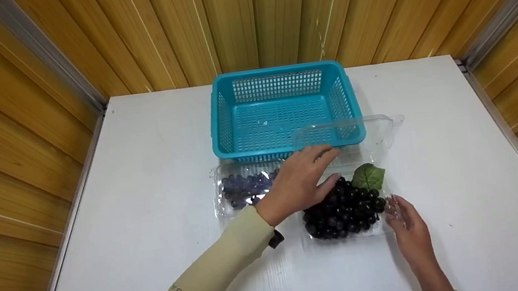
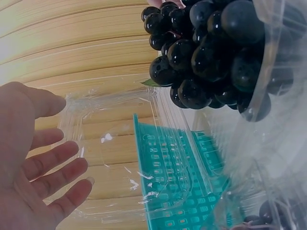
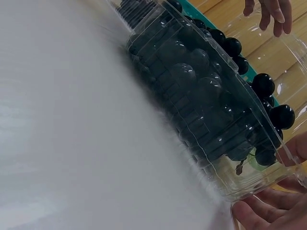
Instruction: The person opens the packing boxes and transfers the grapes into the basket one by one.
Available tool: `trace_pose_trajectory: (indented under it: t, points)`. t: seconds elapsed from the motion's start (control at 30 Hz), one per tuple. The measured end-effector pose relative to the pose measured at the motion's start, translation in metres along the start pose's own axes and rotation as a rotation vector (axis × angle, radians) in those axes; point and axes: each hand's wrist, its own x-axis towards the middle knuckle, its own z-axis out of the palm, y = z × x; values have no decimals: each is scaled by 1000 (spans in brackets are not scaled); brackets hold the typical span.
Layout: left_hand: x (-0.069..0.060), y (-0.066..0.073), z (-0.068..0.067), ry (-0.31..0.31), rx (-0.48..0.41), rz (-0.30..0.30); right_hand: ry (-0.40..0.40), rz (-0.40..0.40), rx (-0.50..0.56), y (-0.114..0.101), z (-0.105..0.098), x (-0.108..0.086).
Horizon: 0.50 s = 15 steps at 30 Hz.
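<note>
Dark grapes [image 1: 341,212] with a green leaf [image 1: 369,176] fill a clear plastic box [image 3: 192,96], whose lid [image 2: 115,158] stands raised at the back. My right hand [image 1: 411,235] pinches the box's right side, thumb above and fingers beneath its edge in the right wrist view. The left hand [image 1: 299,180] is over the box's left part, near the raised lid; its fingers [image 2: 57,163] are spread, with a gap to the lid that I cannot judge.
Behind the boxes stands a blue-green basket [image 1: 284,150], its front rim partly seen through the lid. A second clear box [image 1: 218,195] with purple grapes [image 1: 249,186] lies left of the first, partly behind my left forearm. Wood-patterned walls border the white table [image 1: 154,178].
</note>
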Motion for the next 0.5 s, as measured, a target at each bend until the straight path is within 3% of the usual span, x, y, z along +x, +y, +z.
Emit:
trace_pose_trajectory:
  t: [0.23, 0.5]
  points:
    - [-1, 1, 3, -14, -26, 5, -1, 45, -62, -1, -1, 2]
    - [-3, 3, 8, -67, -19, 4, -10, 54, -62, -2, 0, 2]
